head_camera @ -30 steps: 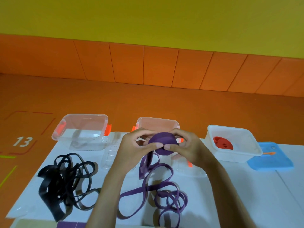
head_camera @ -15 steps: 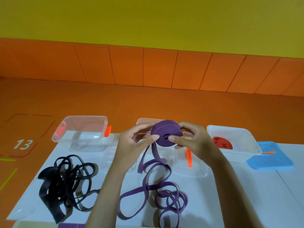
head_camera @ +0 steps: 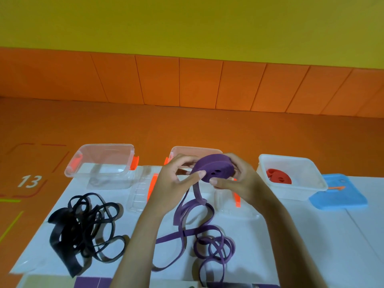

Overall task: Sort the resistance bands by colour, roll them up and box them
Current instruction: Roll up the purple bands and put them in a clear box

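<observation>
Left hand [head_camera: 168, 185], right hand [head_camera: 242, 180], grips holding purple roll [head_camera: 214, 170], black bands [head_camera: 83, 227] beside, clear box [head_camera: 187, 148] behind

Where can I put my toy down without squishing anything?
Bare table in front of the white box and blue lid, beside the right arm. The left box is empty too. Crowded: black bands, purple bands and clear lids fill the left and middle.

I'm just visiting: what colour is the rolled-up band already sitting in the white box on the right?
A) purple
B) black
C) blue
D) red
D: a red roll lies inside the white box. The purple band is held between the left hand and the right hand, and the black bands lie loose on the table.
</observation>
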`<state>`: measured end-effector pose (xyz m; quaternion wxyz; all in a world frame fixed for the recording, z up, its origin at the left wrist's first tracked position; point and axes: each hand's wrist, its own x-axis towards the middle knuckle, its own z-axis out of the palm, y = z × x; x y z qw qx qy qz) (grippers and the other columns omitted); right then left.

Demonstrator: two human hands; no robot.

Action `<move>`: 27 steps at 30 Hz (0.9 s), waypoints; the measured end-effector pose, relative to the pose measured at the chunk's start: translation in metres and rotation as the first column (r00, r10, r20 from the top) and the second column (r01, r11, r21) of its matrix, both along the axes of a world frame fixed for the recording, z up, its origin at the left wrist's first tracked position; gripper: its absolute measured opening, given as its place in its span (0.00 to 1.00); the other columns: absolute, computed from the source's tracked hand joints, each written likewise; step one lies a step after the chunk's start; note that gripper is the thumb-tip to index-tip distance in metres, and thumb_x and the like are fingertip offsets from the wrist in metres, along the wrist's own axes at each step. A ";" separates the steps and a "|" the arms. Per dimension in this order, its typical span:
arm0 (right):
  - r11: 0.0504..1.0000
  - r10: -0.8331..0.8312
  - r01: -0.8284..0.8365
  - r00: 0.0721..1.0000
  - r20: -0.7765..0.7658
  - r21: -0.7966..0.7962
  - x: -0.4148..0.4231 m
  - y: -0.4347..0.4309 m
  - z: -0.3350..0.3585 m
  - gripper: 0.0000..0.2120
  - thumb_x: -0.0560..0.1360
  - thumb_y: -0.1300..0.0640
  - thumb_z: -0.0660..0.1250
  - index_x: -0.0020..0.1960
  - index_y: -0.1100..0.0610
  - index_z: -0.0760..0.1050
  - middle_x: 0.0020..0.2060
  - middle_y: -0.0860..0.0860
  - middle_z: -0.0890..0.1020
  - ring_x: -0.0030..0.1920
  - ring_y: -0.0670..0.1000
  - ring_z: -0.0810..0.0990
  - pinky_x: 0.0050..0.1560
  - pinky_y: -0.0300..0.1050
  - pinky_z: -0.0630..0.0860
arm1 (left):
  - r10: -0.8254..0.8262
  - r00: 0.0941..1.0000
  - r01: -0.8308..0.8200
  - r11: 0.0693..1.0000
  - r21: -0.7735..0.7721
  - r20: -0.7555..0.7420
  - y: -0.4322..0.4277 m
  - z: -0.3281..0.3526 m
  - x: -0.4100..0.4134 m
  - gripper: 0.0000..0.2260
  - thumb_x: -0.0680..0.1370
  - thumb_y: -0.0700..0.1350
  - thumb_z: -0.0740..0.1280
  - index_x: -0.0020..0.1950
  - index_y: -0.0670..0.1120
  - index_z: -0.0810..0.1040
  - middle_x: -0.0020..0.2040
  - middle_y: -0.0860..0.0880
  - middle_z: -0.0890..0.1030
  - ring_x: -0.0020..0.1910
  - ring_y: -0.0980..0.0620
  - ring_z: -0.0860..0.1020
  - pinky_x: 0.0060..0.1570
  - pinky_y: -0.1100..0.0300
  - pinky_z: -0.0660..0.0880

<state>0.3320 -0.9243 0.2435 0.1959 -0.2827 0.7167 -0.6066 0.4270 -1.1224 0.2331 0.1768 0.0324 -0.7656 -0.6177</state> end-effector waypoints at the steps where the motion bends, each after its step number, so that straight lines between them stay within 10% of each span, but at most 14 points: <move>1: 1.000 0.004 -0.004 1.000 -0.009 0.019 0.000 0.002 0.003 0.19 0.72 0.50 0.78 0.61 0.43 0.77 0.52 0.39 0.85 0.56 0.47 0.84 0.48 0.38 0.83 | 0.013 1.000 -0.013 1.000 -0.025 0.006 0.002 -0.002 0.000 0.12 0.78 0.54 0.74 0.60 0.58 0.84 0.56 0.61 0.84 0.59 0.55 0.82 0.60 0.52 0.78; 6: 0.985 -0.019 0.065 0.962 -0.274 0.159 -0.002 0.017 0.007 0.12 0.73 0.49 0.76 0.55 0.46 0.80 0.44 0.41 0.83 0.50 0.41 0.81 0.47 0.30 0.77 | 0.046 0.999 -0.045 0.992 -0.118 0.005 0.006 -0.005 0.003 0.14 0.78 0.59 0.72 0.62 0.58 0.84 0.57 0.62 0.83 0.59 0.55 0.80 0.58 0.55 0.75; 14: 0.959 -0.142 0.198 0.955 0.261 -0.202 0.006 0.019 0.003 0.11 0.70 0.55 0.80 0.52 0.50 0.88 0.52 0.53 0.89 0.53 0.56 0.88 0.46 0.43 0.85 | 0.021 0.999 -0.025 0.985 0.173 0.026 0.010 0.000 0.007 0.15 0.70 0.54 0.80 0.56 0.58 0.87 0.50 0.54 0.89 0.50 0.57 0.86 0.50 0.67 0.80; 27: 0.969 0.003 0.081 0.941 0.339 -0.234 0.017 0.004 -0.012 0.24 0.64 0.55 0.85 0.59 0.49 0.84 0.56 0.57 0.86 0.55 0.62 0.88 0.48 0.51 0.86 | 0.056 0.996 -0.047 0.989 0.138 -0.064 0.009 0.001 0.010 0.08 0.71 0.56 0.79 0.49 0.63 0.86 0.44 0.59 0.87 0.45 0.61 0.84 0.46 0.68 0.79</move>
